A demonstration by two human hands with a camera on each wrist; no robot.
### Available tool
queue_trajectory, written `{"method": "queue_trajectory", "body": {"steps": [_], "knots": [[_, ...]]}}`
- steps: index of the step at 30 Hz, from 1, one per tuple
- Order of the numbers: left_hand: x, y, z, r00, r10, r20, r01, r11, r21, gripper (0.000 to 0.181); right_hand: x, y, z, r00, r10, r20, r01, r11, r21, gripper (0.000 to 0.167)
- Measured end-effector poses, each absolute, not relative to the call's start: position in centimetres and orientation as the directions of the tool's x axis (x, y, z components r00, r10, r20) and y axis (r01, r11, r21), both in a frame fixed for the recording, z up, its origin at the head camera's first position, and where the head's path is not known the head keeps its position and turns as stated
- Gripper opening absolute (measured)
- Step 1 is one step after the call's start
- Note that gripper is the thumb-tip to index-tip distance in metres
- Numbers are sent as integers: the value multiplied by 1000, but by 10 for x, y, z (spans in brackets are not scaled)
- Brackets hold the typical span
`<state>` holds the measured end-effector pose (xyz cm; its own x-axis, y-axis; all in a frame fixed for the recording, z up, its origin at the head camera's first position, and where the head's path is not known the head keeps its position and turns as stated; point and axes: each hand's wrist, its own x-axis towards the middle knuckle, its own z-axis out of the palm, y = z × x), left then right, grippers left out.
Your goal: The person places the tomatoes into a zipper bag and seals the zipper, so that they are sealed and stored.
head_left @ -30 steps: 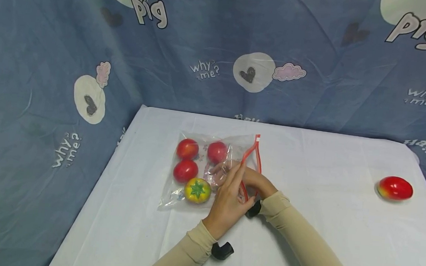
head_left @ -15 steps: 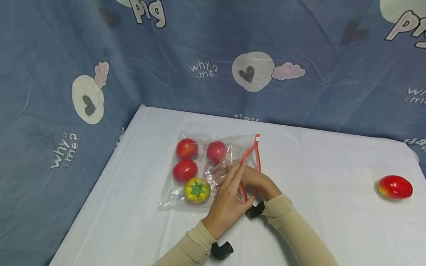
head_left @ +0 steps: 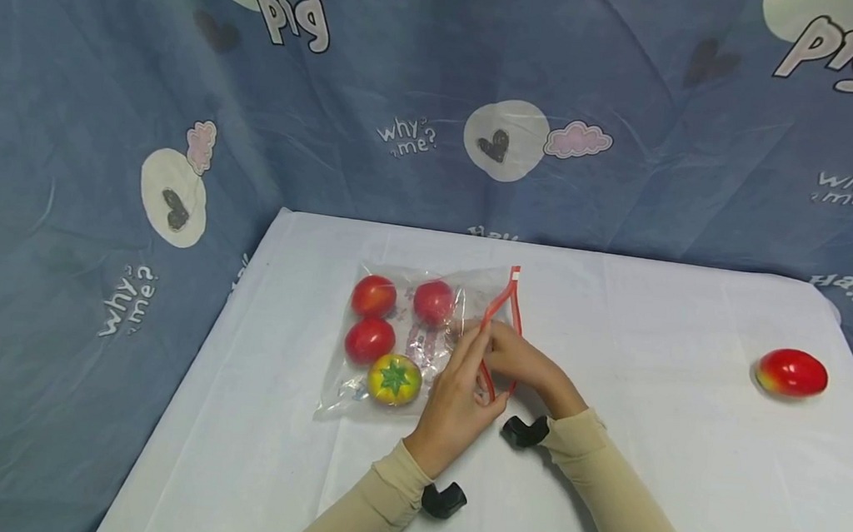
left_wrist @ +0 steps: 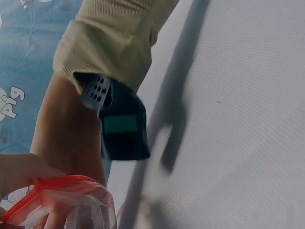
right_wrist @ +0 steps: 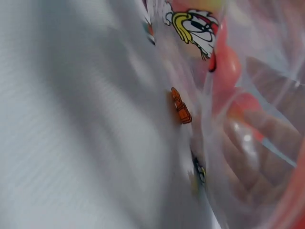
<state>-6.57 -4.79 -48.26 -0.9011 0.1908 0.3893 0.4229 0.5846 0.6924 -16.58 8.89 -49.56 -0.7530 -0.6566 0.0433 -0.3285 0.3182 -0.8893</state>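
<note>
A clear zip bag [head_left: 485,283] with a red-edged mouth lies on the table, holding two red fruits [head_left: 370,341] at its left, another red fruit [head_left: 434,302] and a yellow-green fruit [head_left: 395,380]. The left hand [head_left: 456,406] pinches the bag's red edge, fingers on the near side of the mouth. Through the mouth reaches the right hand [head_left: 513,356], its fingers inside the bag and partly hidden by the left hand. In the right wrist view, fingers [right_wrist: 248,148] show through the plastic near red fruit; no fruit is plainly held.
Far to the right on the white table [head_left: 675,361] lies a red fruit with a yellowish end [head_left: 791,373]. A blue printed curtain [head_left: 383,54] hangs behind and to the left. Black wrist devices [head_left: 444,500] stick out below both wrists.
The right hand has drawn back toward the right, partly out of the bag's mouth. The left hand keeps its pinch on the edge, and the fruits stay in place.
</note>
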Motion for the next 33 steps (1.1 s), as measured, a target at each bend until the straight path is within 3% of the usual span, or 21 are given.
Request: {"method": "queue_trajectory", "body": {"steps": [6, 22, 33], "knots": [[-66, -48, -482, -909, 194, 368, 408, 586, 700, 102, -157, 102, -494, -808, -584, 80, -335, 343, -877, 38], [-67, -47, -482, -919, 200, 340, 392, 570, 723, 105, -145, 142, -487, -869, -472, 151, -293, 244, -925, 56], [-65, -48, -481, -929, 193, 315, 367, 573, 733, 105, -140, 179, -482, -921, -359, 150, -273, 324, -906, 58]]}}
